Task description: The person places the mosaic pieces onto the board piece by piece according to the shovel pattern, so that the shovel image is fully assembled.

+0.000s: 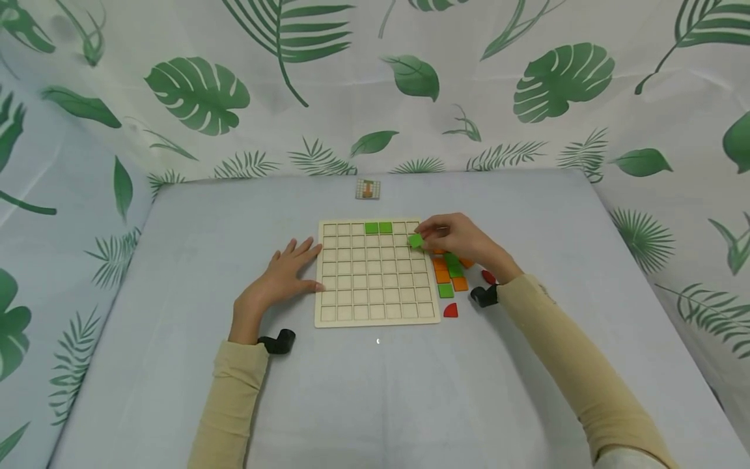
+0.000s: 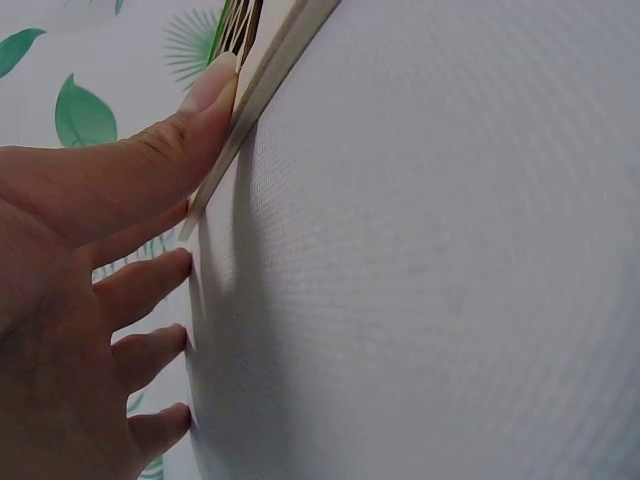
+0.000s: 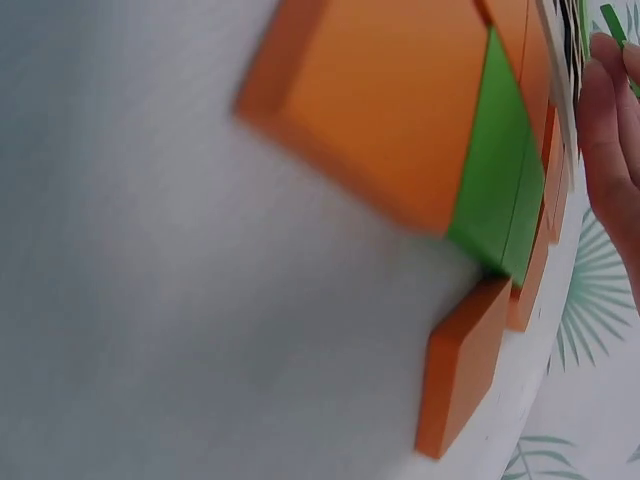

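A pale wooden grid board [image 1: 375, 280] lies flat on the table, with two green square tiles [image 1: 378, 228] side by side in its top row. My right hand [image 1: 459, 236] pinches another green tile [image 1: 415, 241] over the board's upper right part. The left hand [image 1: 281, 277] has its fingers spread at the board's left edge; in the left wrist view the thumb [image 2: 205, 105] touches the board's rim [image 2: 262, 95]. Beside the board's right edge lie loose orange tiles [image 1: 442, 276] and green tiles [image 1: 446, 290], partly beneath my right hand. The right wrist view shows orange tiles [image 3: 370, 110] up close.
A small patterned card [image 1: 368, 189] with an orange shape lies behind the board. Red pieces [image 1: 450, 310] lie to the right, one near the right wrist's black camera [image 1: 484, 296]. A leaf-printed cloth [image 1: 351, 85] hangs behind the table. A small white speck [image 1: 377, 341] sits before the board.
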A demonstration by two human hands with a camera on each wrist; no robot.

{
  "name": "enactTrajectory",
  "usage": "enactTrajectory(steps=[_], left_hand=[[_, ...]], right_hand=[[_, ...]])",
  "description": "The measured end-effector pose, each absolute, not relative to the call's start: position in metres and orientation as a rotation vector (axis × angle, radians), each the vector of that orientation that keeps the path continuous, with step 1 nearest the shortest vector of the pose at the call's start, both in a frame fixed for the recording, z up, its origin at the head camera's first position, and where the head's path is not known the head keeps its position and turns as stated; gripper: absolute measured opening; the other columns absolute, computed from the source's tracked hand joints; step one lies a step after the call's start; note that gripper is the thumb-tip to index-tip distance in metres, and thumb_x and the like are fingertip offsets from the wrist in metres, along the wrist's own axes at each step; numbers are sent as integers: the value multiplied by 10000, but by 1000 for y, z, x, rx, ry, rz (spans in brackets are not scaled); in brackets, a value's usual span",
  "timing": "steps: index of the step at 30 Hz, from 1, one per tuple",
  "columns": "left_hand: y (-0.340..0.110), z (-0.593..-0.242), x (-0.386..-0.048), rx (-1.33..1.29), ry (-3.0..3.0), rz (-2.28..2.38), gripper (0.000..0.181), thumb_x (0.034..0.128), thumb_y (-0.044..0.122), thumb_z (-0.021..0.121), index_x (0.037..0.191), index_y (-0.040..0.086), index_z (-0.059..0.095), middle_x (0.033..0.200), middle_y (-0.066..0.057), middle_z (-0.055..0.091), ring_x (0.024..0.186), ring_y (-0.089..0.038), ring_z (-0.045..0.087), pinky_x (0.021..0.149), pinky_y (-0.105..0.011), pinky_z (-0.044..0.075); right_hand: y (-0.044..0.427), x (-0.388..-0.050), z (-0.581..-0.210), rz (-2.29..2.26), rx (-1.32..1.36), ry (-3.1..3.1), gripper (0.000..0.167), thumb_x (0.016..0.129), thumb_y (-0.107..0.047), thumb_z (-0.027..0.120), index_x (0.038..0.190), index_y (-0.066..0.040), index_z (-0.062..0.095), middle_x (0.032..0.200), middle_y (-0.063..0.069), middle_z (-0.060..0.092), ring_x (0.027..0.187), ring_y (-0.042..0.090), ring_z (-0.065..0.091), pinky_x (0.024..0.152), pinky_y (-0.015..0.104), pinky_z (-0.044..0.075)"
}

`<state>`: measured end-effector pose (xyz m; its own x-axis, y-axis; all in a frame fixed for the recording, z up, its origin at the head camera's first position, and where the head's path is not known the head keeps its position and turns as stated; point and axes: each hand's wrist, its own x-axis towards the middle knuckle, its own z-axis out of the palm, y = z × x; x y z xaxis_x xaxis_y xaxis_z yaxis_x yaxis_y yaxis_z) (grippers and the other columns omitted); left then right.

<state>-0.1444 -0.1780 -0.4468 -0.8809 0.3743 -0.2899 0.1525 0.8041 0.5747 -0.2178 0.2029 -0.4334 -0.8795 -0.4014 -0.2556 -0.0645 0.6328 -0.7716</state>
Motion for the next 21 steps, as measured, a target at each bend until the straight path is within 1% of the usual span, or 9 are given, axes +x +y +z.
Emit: enactTrajectory(steps=[4, 9, 12, 15, 18, 21], left_hand=[[-178, -447, -144, 395, 2597, 780, 897, 933, 323, 764, 1638, 93, 260, 1723, -160, 129, 1587, -443, -2, 1260, -658, -4], [-178, -447, -144, 401, 2599, 775, 894, 935, 321, 762, 1638, 90, 261, 1722, -165, 129, 1585, -447, -2, 1259, -660, -4], [-179, -447, -144, 407, 2602, 769, 887, 942, 320, 755, 1638, 87, 257, 1723, -166, 126, 1586, -445, -6, 1259, -660, -7], [-179, -448, -144, 410, 2606, 771, 883, 945, 320, 751, 1639, 85, 257, 1724, -166, 126, 1588, -441, -7, 1260, -659, -10], [-179, -448, -144, 413, 2608, 780, 883, 941, 320, 755, 1635, 80, 265, 1722, -171, 130, 1586, -446, -3, 1258, -663, -10], [-178, -448, -143, 416, 2606, 779, 884, 940, 323, 756, 1635, 79, 267, 1721, -173, 131, 1585, -449, -2, 1257, -665, -8]], right_hand=[[197, -219, -433, -1137, -383, 2468, 284, 974, -134, 701, 1253, -84, 715, 1159, 128, 713, 1034, 259, 654, 882, 310, 551], [188, -222, -434, -1161, -399, 2454, 275, 977, -139, 698, 1245, -84, 723, 1138, 118, 733, 977, 249, 654, 818, 306, 545], [182, -226, -436, -1196, -391, 2431, 292, 972, -160, 716, 1254, -82, 722, 1137, 119, 737, 985, 244, 661, 845, 331, 539], [176, -231, -437, -1245, -373, 2407, 304, 970, -169, 722, 1261, -81, 720, 1139, 125, 736, 1010, 237, 663, 902, 369, 537], [170, -236, -438, -1295, -343, 2388, 293, 964, -162, 730, 1248, -90, 728, 1129, 125, 737, 1020, 234, 665, 946, 392, 534], [165, -236, -438, -1321, -338, 2383, 296, 961, -148, 726, 1249, -76, 723, 1134, 130, 733, 1021, 239, 676, 965, 400, 539]])
